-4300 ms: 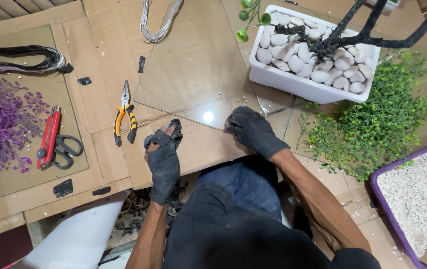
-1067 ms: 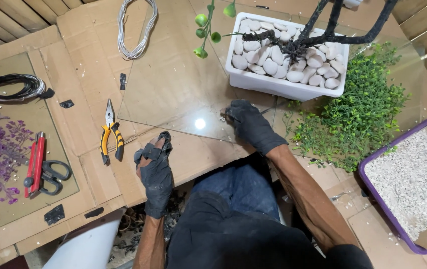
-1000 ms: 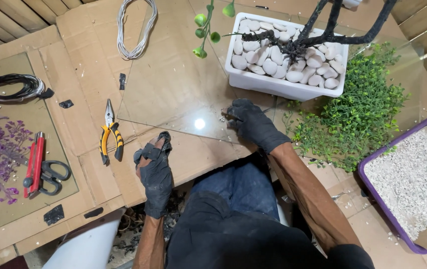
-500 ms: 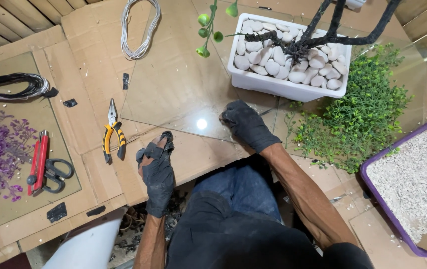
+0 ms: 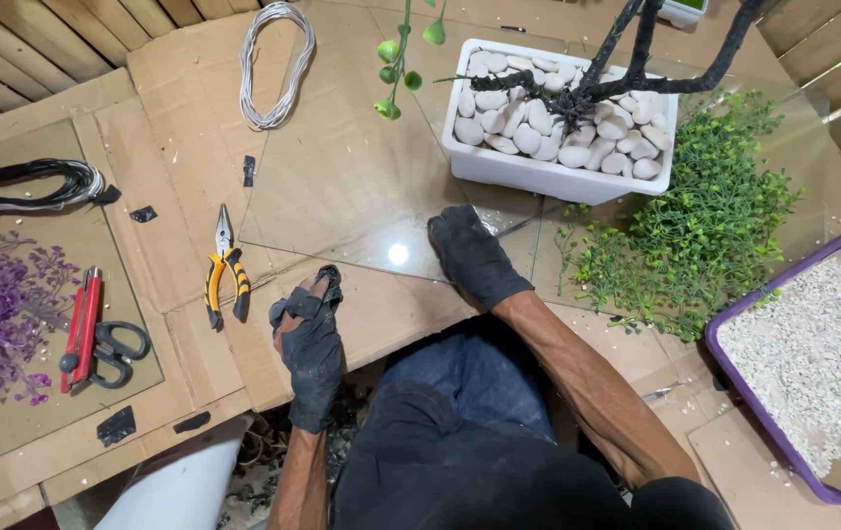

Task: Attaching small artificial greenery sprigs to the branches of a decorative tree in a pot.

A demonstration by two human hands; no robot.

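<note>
Head view, right hand (image 5: 470,250) flat on glass sheet (image 5: 342,186)

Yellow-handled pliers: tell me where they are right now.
In the head view the yellow-handled pliers lie on the cardboard, left of the gloved left hand and right of the scissors.

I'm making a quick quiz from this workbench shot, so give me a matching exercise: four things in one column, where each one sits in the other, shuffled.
Things:
1. pliers
2. white wire coil
3. white tub of pebbles
4. purple tray of gravel

Places:
A. far right edge
B. top, left of the green stem
C. just left of the left hand
D. beyond the right hand

Pairs: 1-C, 2-B, 3-D, 4-A
</note>
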